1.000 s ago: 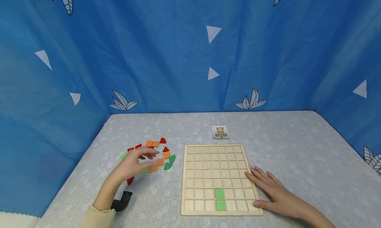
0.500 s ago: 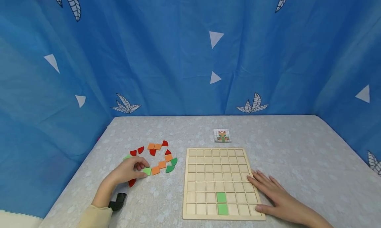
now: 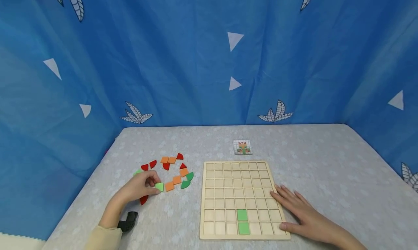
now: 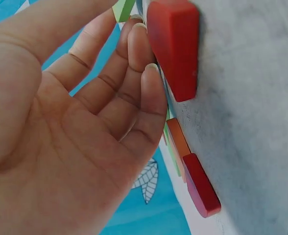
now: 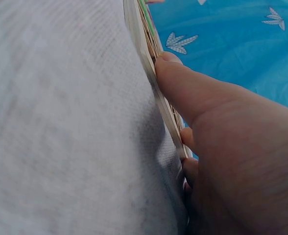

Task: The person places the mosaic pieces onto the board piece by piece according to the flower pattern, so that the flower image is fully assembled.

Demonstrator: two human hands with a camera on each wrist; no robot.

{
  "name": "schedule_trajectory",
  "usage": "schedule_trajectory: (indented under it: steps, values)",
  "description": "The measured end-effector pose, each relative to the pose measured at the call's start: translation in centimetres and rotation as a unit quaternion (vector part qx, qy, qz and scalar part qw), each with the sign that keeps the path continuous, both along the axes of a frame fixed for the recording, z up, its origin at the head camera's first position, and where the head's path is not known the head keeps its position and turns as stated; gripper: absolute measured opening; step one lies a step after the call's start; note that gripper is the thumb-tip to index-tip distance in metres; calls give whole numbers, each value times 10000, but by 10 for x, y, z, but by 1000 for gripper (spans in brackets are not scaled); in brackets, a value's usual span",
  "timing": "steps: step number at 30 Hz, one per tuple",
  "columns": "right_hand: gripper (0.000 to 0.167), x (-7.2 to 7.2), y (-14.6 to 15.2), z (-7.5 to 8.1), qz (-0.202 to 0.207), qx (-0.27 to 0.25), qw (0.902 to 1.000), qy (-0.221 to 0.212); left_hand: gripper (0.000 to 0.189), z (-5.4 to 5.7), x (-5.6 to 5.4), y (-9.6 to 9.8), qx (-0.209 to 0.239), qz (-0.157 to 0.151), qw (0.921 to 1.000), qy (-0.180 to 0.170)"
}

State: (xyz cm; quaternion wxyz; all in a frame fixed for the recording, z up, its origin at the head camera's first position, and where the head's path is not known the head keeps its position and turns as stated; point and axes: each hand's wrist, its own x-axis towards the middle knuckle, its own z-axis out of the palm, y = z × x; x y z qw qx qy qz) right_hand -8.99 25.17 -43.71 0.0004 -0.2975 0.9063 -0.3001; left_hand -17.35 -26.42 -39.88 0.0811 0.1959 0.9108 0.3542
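Note:
My left hand [image 3: 138, 186] pinches a light green square tile [image 3: 159, 187] between thumb and fingertips, low over the table. In the left wrist view, one end of that green tile [image 4: 123, 11] shows at the top, past the thumb. Close beside this hand lies a red piece [image 4: 176, 49]. At the right, my right hand [image 3: 307, 215] rests with straight fingers on the edge of a wooden grid board [image 3: 201, 199]. Two green square tiles [image 3: 242, 215] sit in one column of the board, in its two nearest rows. The thumb [image 5: 176, 73] touches the board's edge in the right wrist view.
Loose orange squares [image 3: 176, 180], red pieces [image 3: 166, 166] and dark green quarter-rounds [image 3: 185, 184] lie scattered left of the board. A small pattern card [image 3: 242, 147] lies beyond it. A black object [image 3: 128, 221] is beside the left wrist. Blue curtains [image 3: 183, 61] surround the table.
My left hand has come down and back among the pieces and now grips the green tile, which has shifted slightly left. The right hand stays on the board. The head view has tilted slightly.

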Motion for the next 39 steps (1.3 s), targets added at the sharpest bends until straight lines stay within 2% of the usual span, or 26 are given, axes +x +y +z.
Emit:
schedule_trajectory:
  steps: [8, 16, 23, 28, 33, 39]
  values:
    - [75, 0, 1, -1, 44, -13, 9999, -104, 20, 7, 5, -2, 189, 27, 9997, -125]
    - [75, 0, 5, 1, 12, 106, 9999, 101, 17, 11, 3, 1, 239, 100, 9993, -278]
    - [74, 1, 3, -1, 94, 73, 9998, 182, 14, 25, 2, 11, 1035, 84, 9931, -543]
    - [73, 3, 2, -3, 143, 14, 9997, 184, 15, 35, 4, 29, 1404, 9, 9880, -649]
    - [74, 3, 2, -3, 54, 91, 9999, 132, 18, 41, -5, 58, 1593, -70, 9845, -730]
    - [74, 1, 1, 1, -6, 81, 10000, -54, 11, 40, -17, 94, 1944, -584, 9751, -892]
